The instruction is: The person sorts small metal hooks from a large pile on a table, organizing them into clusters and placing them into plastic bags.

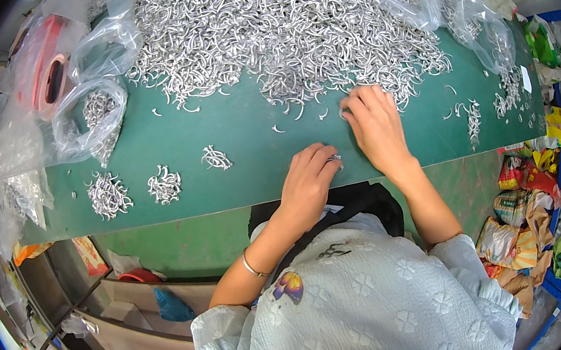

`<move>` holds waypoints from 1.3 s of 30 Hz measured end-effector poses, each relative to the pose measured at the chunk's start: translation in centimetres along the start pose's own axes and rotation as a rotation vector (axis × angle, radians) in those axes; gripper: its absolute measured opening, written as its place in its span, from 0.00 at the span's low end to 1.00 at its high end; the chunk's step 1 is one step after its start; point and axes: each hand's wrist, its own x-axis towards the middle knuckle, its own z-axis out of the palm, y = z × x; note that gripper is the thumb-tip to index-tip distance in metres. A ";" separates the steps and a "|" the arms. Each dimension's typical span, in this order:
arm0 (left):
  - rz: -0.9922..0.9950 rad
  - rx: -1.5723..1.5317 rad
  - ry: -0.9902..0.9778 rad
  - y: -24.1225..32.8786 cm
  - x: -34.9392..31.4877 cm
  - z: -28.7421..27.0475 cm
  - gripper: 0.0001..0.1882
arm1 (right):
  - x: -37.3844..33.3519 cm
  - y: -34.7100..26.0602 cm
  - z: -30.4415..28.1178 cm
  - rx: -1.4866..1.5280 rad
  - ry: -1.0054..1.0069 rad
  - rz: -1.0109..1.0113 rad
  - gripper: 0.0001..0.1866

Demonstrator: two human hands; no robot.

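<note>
Silver curved pieces are piled in a big heap (261,29) across the far side of the green desk (253,185). The right hand (374,120) is placed at the heap's near edge, fingers curled; loose pieces are seen right by its fingertips, but whether any is pinched in that grip cannot be told. The left hand (309,177) is held nearer and to the left, above the desk's near edge, well apart from the heap. Its grip is curled in, and a few pieces (336,159) are seen at its fingertips; held or just touched cannot be told. Left of the left hand, three small piles are spaced out: the left pile (108,195), middle pile (165,184) and right pile (216,157). The heap is flanked by clear plastic bags (68,140). A bracelet (255,264) is worn on the left wrist.
</note>
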 end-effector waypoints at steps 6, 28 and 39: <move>0.011 0.019 0.055 0.2 -0.2 -0.2 0.12 | -0.7 -0.1 -0.8 0.067 -0.079 0.025 0.08; 0.045 0.022 0.104 -1.5 -2.0 0.2 0.17 | -0.9 -1.1 -0.1 0.224 -0.227 -0.038 0.10; 0.059 0.049 0.282 -2.7 -3.4 4.3 0.09 | 2.1 0.3 2.1 0.008 -0.021 -0.367 0.08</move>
